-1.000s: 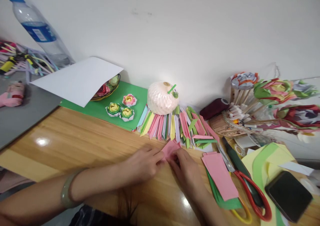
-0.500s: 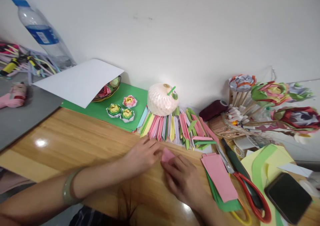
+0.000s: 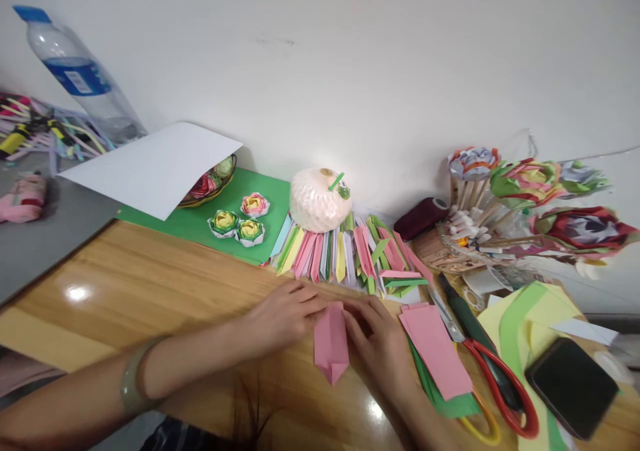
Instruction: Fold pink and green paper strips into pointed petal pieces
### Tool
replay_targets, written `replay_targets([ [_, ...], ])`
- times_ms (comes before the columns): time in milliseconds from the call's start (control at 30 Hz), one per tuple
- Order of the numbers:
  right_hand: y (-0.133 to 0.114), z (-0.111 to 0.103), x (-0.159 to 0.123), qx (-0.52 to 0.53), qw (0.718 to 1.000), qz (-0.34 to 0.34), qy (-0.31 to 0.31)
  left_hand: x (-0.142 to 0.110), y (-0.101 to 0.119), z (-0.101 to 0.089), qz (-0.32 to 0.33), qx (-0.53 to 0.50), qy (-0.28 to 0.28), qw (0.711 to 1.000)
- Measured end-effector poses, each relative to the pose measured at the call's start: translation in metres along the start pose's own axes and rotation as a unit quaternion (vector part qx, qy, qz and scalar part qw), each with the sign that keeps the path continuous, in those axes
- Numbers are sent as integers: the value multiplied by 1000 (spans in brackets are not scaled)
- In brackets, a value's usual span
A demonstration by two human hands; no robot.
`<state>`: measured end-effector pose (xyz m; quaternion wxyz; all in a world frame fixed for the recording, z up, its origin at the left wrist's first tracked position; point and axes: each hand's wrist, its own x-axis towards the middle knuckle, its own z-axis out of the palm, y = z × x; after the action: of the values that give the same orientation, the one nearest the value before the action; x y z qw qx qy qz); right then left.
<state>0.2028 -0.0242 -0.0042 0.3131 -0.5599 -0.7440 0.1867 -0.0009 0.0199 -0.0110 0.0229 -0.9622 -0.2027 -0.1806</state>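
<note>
A small pink paper slip (image 3: 331, 344) lies between my hands, creased, its near end folded to a point. My left hand (image 3: 287, 311) has its fingers pressed together at the slip's upper left edge. On the other side, my right hand (image 3: 377, 334) pinches the slip's upper right edge between thumb and fingers. Just beyond them, folded paper pieces (image 3: 320, 254) in several colours stand in a row. A stack of pink paper rectangles (image 3: 437, 354) rests on green paper (image 3: 455, 403) to the right of my right hand.
Red-handled scissors (image 3: 505, 378) and a black box-like object (image 3: 571, 386) lie at the right. A white textured round ornament (image 3: 320, 198) stands by the wall. Paper flowers (image 3: 250, 231) sit on a green sheet (image 3: 275, 201). A plastic bottle (image 3: 75, 71) leans at the far left.
The pink slip was held by its far part and mostly covered by my fingers; now it is turned, with its pointed end towards me. Both hands have come together at its far end.
</note>
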Motion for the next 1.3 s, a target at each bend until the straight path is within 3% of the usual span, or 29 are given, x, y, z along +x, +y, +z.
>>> replay_targets([
  [200,2,7,-1,-5,997,72,13,2,1,0,5,15,-4,1000],
  [500,5,10,0,-13,996,85,23,3,0,3,15,22,0,1000],
  [1000,1,3,-4,-116,988,-104,13,5,0,-4,-20,37,4,999],
  [1300,2,4,-6,-152,976,-156,-16,4,1,-2,-25,39,-2,999],
])
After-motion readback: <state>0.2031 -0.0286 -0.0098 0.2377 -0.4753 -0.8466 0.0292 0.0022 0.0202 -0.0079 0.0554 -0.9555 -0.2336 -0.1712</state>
